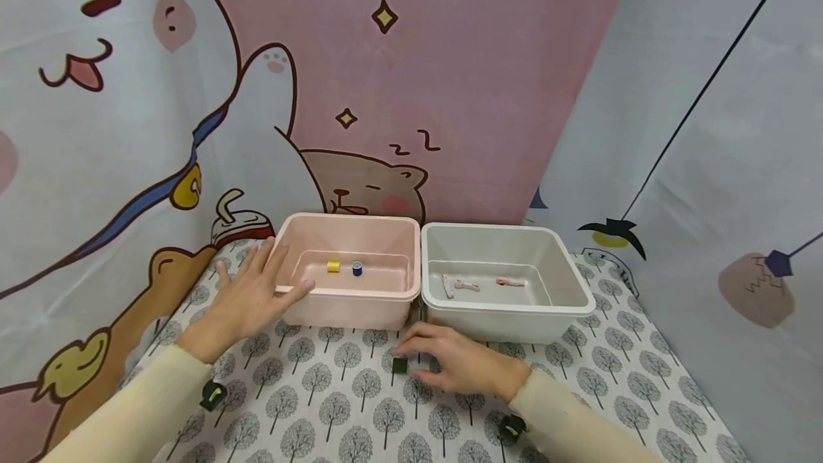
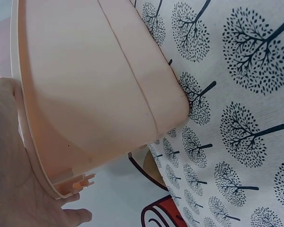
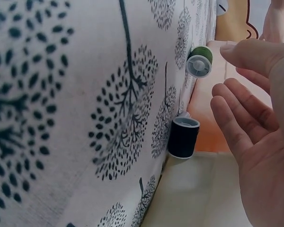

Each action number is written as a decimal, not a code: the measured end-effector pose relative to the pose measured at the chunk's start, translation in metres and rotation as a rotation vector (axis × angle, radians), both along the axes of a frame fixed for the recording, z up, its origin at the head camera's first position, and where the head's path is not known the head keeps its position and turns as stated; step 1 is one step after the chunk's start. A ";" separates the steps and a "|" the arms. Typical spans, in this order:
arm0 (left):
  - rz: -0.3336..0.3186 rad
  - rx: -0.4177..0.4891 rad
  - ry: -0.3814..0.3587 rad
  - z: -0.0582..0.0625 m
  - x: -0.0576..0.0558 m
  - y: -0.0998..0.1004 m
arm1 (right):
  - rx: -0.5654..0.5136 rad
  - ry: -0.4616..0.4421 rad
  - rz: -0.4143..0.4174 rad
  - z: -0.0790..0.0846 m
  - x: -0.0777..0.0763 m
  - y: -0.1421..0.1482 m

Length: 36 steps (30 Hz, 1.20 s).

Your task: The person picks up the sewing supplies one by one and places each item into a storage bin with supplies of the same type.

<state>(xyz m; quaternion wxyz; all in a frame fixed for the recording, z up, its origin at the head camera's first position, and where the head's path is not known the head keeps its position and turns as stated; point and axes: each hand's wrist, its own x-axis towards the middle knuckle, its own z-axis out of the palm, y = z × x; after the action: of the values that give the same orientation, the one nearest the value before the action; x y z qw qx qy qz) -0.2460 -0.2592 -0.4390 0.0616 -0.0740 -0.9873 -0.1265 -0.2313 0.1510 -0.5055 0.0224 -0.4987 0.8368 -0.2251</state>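
Note:
A green thread spool lies on the tree-print cloth, just left of my right hand. In the right wrist view that hand's fingers stand apart from the green spool, with nothing held. A black thread spool stands nearby, below the same fingers; my hand seems to hide it in the head view. My left hand rests at the left front corner of the pink bin, fingers spread and thumb along the rim. A yellow spool and a blue spool lie in that bin.
A white bin stands beside the pink one on the right, with three small pink and white pieces on its floor. Printed curtains hang behind both bins. Tree-print cloth covers the surface in front.

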 end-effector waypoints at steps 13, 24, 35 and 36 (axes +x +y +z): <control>0.002 0.000 -0.006 -0.001 -0.001 -0.001 | 0.056 0.003 -0.004 -0.008 -0.009 -0.006; 0.004 -0.002 -0.002 -0.003 -0.003 -0.001 | 0.104 -0.027 -0.008 -0.011 -0.009 -0.012; 0.007 0.000 0.002 -0.001 -0.001 0.000 | 0.108 -0.008 0.021 -0.012 -0.012 -0.014; 0.007 -0.001 0.002 -0.001 -0.001 0.000 | 0.106 -0.007 0.027 -0.012 -0.012 -0.014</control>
<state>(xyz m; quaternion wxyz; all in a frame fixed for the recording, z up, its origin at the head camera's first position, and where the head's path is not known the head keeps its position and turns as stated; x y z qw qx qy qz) -0.2474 -0.2593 -0.4401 0.0629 -0.0706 -0.9875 -0.1258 -0.2431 0.1372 -0.5179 0.0548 -0.5071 0.8407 -0.1819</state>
